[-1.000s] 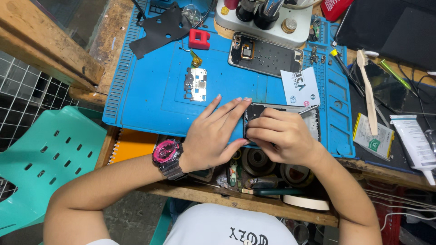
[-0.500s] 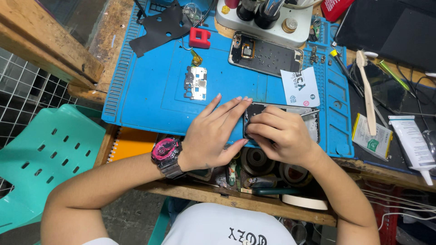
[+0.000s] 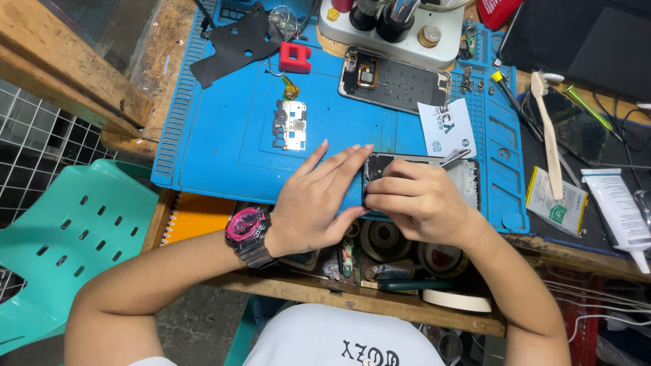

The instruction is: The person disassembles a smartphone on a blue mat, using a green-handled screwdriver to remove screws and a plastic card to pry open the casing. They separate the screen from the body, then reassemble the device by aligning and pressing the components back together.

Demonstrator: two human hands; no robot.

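Observation:
An opened phone body (image 3: 466,177) lies on the blue work mat (image 3: 224,146) near its front edge. My left hand (image 3: 317,200), with a pink and black watch on the wrist, lies flat against the phone's left end and steadies it. My right hand (image 3: 417,198) rests on top of the phone and grips thin metal tweezers (image 3: 453,158) whose tips point up and right. Most of the phone is hidden under both hands.
On the mat lie a small circuit board (image 3: 290,125), a second opened phone frame (image 3: 397,81), a red block (image 3: 296,57), a black sheet (image 3: 241,37) and a white card (image 3: 446,127). A toothbrush (image 3: 546,129), battery (image 3: 557,203) and white tube (image 3: 618,210) lie right. A teal chair (image 3: 61,237) stands left.

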